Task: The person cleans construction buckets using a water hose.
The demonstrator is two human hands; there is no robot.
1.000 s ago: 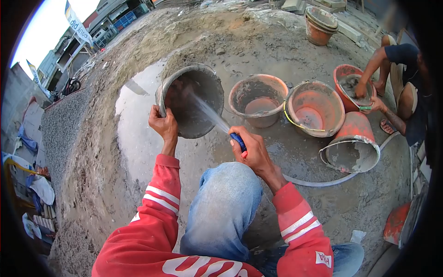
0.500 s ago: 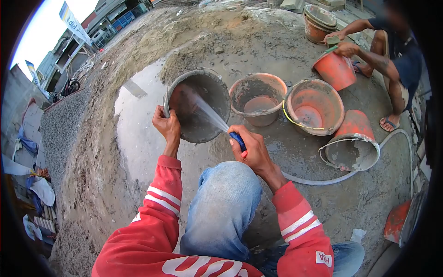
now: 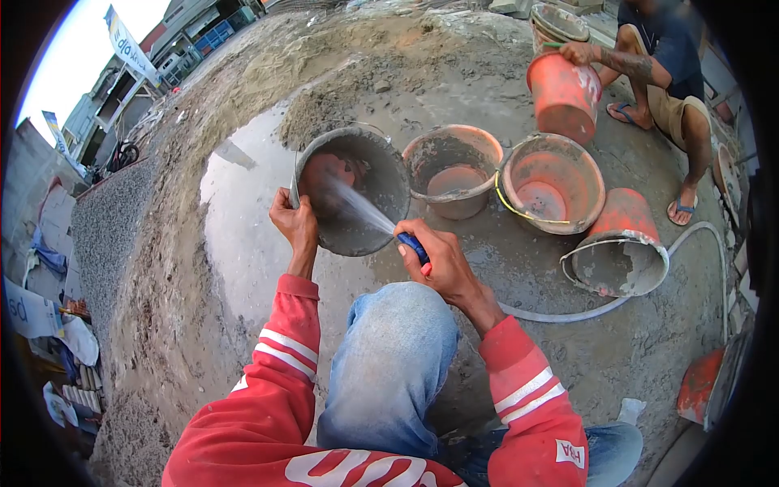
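Note:
My left hand [image 3: 295,221] grips the rim of a cement-caked bucket [image 3: 375,174], which is tilted so its mouth faces me. Inside it, reddish plastic shows where the grey coating is thinner. In my right hand [image 3: 445,258] is a blue spray nozzle [image 3: 413,246] with a red part near my fingers. A white jet of water [image 3: 362,208] shoots from the nozzle into the bucket. Just right of that bucket stands a wide, mud-smeared orange tub [image 3: 455,188]. The fingertips of my left hand are partly hidden behind the rim.
An orange bucket [image 3: 553,185] with a yellow handle stands right of the tub; another bucket [image 3: 623,256] lies on its side. A pale hose [image 3: 568,315] curves over the wet ground. At upper right, a crouching person [image 3: 667,73] holds a red bucket [image 3: 565,96]. A puddle [image 3: 235,243] spreads at left.
The water jet strikes a slightly different spot, and more reddish plastic shows inside my bucket. The other person has raised their red bucket and turned it more upright. My hands have barely moved.

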